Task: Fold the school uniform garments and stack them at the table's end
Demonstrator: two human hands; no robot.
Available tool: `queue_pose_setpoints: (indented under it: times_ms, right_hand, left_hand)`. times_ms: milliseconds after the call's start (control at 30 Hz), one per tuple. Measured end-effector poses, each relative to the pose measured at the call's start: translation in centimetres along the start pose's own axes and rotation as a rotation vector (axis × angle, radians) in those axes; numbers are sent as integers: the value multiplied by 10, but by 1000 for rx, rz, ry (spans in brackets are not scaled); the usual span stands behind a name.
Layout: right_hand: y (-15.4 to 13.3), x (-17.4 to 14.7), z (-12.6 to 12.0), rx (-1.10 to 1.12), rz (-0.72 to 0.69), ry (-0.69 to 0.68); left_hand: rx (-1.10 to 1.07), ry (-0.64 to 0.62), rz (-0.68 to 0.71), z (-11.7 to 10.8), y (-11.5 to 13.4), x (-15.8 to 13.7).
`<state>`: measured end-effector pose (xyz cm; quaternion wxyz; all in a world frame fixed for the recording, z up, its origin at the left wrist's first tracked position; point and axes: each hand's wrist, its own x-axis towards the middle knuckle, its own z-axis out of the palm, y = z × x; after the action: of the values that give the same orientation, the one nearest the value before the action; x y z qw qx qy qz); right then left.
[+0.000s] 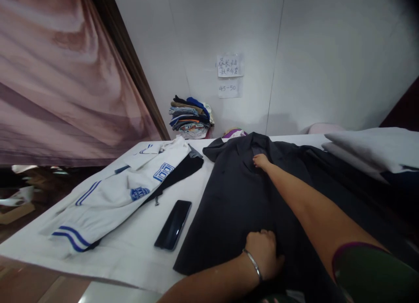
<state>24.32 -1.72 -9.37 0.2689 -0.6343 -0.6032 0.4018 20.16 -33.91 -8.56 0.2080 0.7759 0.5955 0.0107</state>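
A dark suit jacket (229,198) lies spread on the white table, its collar end toward the wall. Up by the lapel, my right hand (261,161) has its fingers pinched on the jacket's front edge. My left hand (262,252), with a silver bangle on the wrist, is closed on the jacket's cloth lower down, nearer to me. Its fingertips are partly hidden. The jacket's right side runs under my right arm into shadow.
Left of the jacket lie a black phone (173,225) and a white jacket with blue stripes (127,189) over dark cloth. Folded clothes (190,117) are stacked by the wall. Pale grey cloth (376,148) lies at the right. The white table (127,263) has its near edge at lower left.
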Motion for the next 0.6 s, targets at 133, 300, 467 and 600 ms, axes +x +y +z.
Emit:
queue_pose_setpoints:
  times_ms: [133,300,467,600]
  right_hand:
    - [-3,29,16,-197,110,-28]
    - [-17,46,12,-318,-2,22]
    - [-33,67,-26,-352,-111,195]
    - [-8,66,-42,-392,-65,169]
  left_hand:
    - [-57,-52,-5,-1,-11,12]
    - [-335,-177,-54,-28,-35,23]
    - [-431,-96,46,-67,-29,38]
    - [-130,-231,150,-41,0,57]
